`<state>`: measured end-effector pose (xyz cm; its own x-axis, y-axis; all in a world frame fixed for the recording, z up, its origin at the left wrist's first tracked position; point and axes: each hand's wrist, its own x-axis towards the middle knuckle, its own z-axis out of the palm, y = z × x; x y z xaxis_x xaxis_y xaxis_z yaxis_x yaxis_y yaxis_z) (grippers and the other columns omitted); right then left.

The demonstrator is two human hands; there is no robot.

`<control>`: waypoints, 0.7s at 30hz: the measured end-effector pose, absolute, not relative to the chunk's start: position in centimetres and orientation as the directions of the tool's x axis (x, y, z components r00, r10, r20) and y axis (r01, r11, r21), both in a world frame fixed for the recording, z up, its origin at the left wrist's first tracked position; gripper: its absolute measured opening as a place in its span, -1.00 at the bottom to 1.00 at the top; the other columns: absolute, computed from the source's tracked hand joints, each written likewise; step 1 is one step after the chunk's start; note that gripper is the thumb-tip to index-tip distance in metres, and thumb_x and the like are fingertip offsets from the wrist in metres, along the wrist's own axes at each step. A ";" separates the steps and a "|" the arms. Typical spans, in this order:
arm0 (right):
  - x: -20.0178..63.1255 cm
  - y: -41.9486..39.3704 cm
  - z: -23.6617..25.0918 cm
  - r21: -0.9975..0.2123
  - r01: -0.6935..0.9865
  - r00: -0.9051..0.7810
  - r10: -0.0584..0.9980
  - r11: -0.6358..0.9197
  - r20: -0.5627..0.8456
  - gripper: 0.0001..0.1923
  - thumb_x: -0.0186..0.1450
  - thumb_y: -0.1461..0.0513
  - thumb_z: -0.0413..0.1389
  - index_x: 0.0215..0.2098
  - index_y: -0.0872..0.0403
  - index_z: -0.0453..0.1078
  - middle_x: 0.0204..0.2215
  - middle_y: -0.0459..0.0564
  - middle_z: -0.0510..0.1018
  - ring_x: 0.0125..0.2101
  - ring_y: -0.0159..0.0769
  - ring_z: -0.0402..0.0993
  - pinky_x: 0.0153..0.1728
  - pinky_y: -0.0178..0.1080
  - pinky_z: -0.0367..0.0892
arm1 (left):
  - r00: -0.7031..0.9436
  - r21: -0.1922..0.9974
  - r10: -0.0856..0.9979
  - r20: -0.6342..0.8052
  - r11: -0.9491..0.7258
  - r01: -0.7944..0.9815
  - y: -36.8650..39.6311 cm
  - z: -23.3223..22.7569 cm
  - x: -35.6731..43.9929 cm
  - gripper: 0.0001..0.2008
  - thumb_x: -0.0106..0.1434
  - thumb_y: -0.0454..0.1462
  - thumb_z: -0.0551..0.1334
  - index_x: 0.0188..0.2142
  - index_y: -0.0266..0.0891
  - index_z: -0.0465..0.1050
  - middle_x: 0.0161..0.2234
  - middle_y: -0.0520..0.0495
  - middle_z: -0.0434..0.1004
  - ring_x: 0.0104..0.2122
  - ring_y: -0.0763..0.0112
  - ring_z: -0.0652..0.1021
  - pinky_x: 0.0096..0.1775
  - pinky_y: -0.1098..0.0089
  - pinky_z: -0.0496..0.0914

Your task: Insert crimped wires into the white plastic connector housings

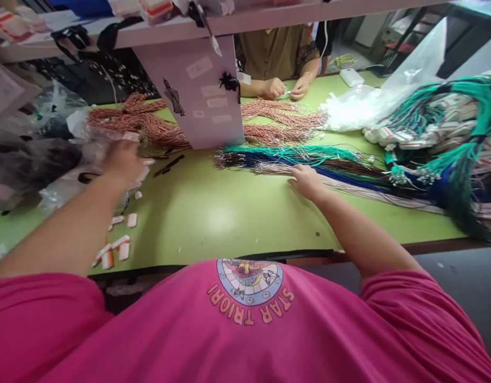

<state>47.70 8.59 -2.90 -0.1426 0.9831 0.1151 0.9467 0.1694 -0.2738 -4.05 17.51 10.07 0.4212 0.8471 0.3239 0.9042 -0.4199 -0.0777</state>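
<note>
My left hand [123,159] reaches out to the left over a clear plastic bag [89,175] with small white tags; it is blurred, so what it grips is unclear. My right hand [307,181] rests on a spread of thin cords [341,167] in teal, blue, brown and pale colours, fingers pressing the pale strands near their metal ends. Loose white and orange tags [113,250] lie on the green table [213,213] near my left arm.
A pale shelf support panel [197,96] stands at the middle of the table. Red-and-white twisted cords [149,125] lie behind it. A person across the table works with both hands [287,88]. Teal cord bundles [440,127] and white plastic bags [357,109] fill the right.
</note>
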 end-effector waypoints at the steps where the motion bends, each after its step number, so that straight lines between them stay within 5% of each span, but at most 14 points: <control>1: 47.1 10.0 -3.0 -0.241 0.957 -0.139 0.983 0.164 0.116 -0.58 0.33 0.21 0.06 0.08 0.23 0.49 0.09 0.33 0.49 0.04 0.09 0.38 0.05 0.03 0.24 | 0.464 -0.095 0.838 0.287 -0.457 0.884 17.5 8.3 -1.7 -0.57 0.32 -0.27 0.00 0.01 -0.55 0.44 -0.04 -0.39 0.55 0.06 0.16 0.47 0.16 0.02 0.32; 6: 45.6 10.1 -3.8 -0.141 0.953 -0.260 0.963 0.267 0.064 -0.66 0.41 0.21 -0.06 -0.23 0.20 0.54 -0.20 0.30 0.55 -0.21 -0.04 0.39 -0.17 -0.10 0.21 | 0.800 -0.014 0.600 0.023 -0.800 0.600 13.6 -0.2 13.2 -0.62 0.44 -0.16 0.03 0.11 -0.19 0.47 0.10 0.00 0.55 0.10 0.42 0.43 0.23 0.37 0.24; 9: 45.1 5.5 -4.2 -0.140 0.894 -0.428 0.904 0.425 0.012 -0.66 0.44 0.18 -0.05 -0.31 0.12 0.51 -0.29 0.15 0.56 -0.28 -0.18 0.38 -0.20 -0.18 0.20 | 0.861 0.049 0.507 0.033 -0.862 0.505 11.2 -2.5 19.6 -0.47 0.37 -0.04 0.16 0.24 -0.23 0.36 0.25 -0.20 0.38 0.20 0.15 0.35 0.21 0.18 0.22; 14: 46.4 2.1 -3.8 -0.203 0.814 -0.548 0.835 0.545 0.044 -0.64 0.47 0.13 -0.05 -0.25 0.10 0.53 -0.27 0.12 0.56 -0.25 -0.20 0.43 -0.17 -0.19 0.24 | 0.881 0.028 0.473 0.006 -0.881 0.472 8.3 -3.5 20.4 -0.67 0.46 -0.15 0.01 -0.09 -0.17 0.54 -0.13 -0.18 0.57 -0.12 0.18 0.49 -0.08 0.17 0.29; 17: 47.6 3.8 -3.2 -0.233 0.873 -0.422 0.903 0.428 0.075 -0.66 0.45 0.19 -0.07 -0.15 0.15 0.54 -0.14 0.21 0.56 -0.16 -0.13 0.46 -0.10 -0.14 0.28 | 0.915 -0.005 0.396 0.077 -0.917 0.398 5.4 -3.2 18.2 -0.72 0.45 -0.28 0.02 -0.16 -0.16 0.53 -0.22 -0.11 0.59 -0.14 0.25 0.48 0.04 0.13 0.24; 21: 47.5 3.5 -2.5 -0.231 0.897 -0.402 0.912 0.375 -0.079 -0.74 0.40 0.21 0.00 -0.24 0.08 0.54 -0.24 0.11 0.59 -0.29 -0.21 0.48 -0.27 -0.22 0.29 | 0.945 0.020 0.300 0.133 -0.954 0.300 1.1 -2.7 16.5 -0.77 0.40 -0.34 0.08 -0.23 -0.18 0.52 -0.33 -0.08 0.57 -0.16 0.25 0.49 0.10 0.14 0.23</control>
<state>47.50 3.55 -2.50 -0.4019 0.9123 -0.0787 0.8975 0.3754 -0.2314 16.52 1.11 -2.71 0.9446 0.3001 0.1327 0.3001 -0.9537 0.0203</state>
